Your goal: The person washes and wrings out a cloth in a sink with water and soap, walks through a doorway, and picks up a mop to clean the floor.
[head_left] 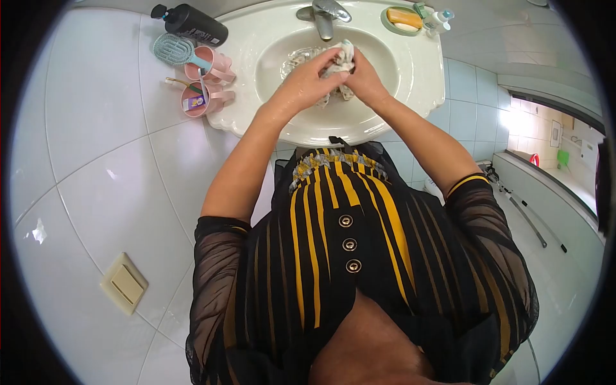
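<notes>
A wet, light-coloured patterned cloth [346, 56] is bunched up between my two hands over the white sink basin [378, 106]. My left hand [309, 82] grips it from the left, fingers curled round it. From the right, my right hand [367, 78] is closed on the same cloth. Part of the cloth hangs below my hands into the basin, and more wet cloth shows in the basin to the left. Just above my hands is the metal faucet [325, 19].
Left of the basin are a dark pump bottle [192, 24], a teal hairbrush [173, 50] and pink cups [194, 99]. A green soap dish [403, 28] holding soap and small bottles [439, 20] stand at the right. Poles [526, 218] lie at the far right.
</notes>
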Available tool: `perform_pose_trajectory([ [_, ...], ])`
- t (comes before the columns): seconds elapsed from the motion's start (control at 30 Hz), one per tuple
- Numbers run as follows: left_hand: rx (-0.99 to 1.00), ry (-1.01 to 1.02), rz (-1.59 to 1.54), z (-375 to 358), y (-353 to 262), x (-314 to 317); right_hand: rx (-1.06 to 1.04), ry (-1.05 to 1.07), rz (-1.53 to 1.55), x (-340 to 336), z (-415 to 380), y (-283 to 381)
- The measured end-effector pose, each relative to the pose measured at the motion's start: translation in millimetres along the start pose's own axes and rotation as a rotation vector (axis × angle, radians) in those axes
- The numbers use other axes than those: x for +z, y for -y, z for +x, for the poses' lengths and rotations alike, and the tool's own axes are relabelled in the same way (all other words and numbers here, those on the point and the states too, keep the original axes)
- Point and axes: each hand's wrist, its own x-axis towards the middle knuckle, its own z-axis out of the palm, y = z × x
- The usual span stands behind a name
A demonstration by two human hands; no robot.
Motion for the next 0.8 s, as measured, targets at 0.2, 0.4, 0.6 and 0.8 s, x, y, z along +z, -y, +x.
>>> perform_pose_trajectory([
  [0.2, 0.092, -0.364, 0.224, -37, 14, -34, 0.117, -0.028, 0.392, -7, 8, -17],
  [0.4, -0.876, -0.222, -1.262, -32, 108, 9, -0.006, 0.146, 0.308, -9, -38, 66],
  [0.6, -0.281, 0.154, -1.755, 8, 109, 45, -0.061, 0.465, 0.269, 6, -95, 99],
  [0.8, -0.173, -0.062, -1.336, 3, 121, 67, 0.074, 0.088, 0.307, -39, -82, 96],
])
